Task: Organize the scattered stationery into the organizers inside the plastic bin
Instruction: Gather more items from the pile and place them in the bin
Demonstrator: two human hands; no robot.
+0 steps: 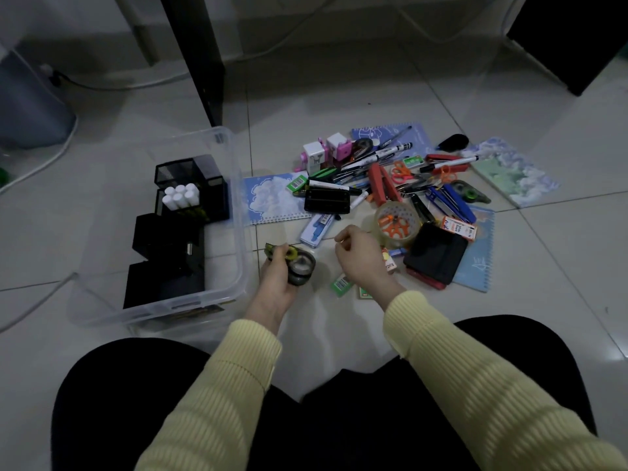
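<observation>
A clear plastic bin (pixel 238 212) stands on the floor at the left with black mesh organizers (pixel 190 185) inside; one compartment holds several white glue sticks (pixel 180 196). My left hand (pixel 277 277) grips a stack of grey-green correction tape dispensers (pixel 300 266) just right of the bin. My right hand (pixel 356 256) hovers with fingers loosely curled and holds nothing, near a roll of clear tape (pixel 397 220). A scattered pile of pens and markers (pixel 373 164), red stapler (pixel 382 185), orange scissors (pixel 402 173) and a black case (pixel 435 256) lies beyond.
Blue notebooks (pixel 272 198) lie under and around the pile, a cloud-print one (pixel 513 171) at the far right. A dark table leg (pixel 200 56) rises behind the bin. White cables (pixel 44 164) run over the tiles at the left. My knees fill the bottom.
</observation>
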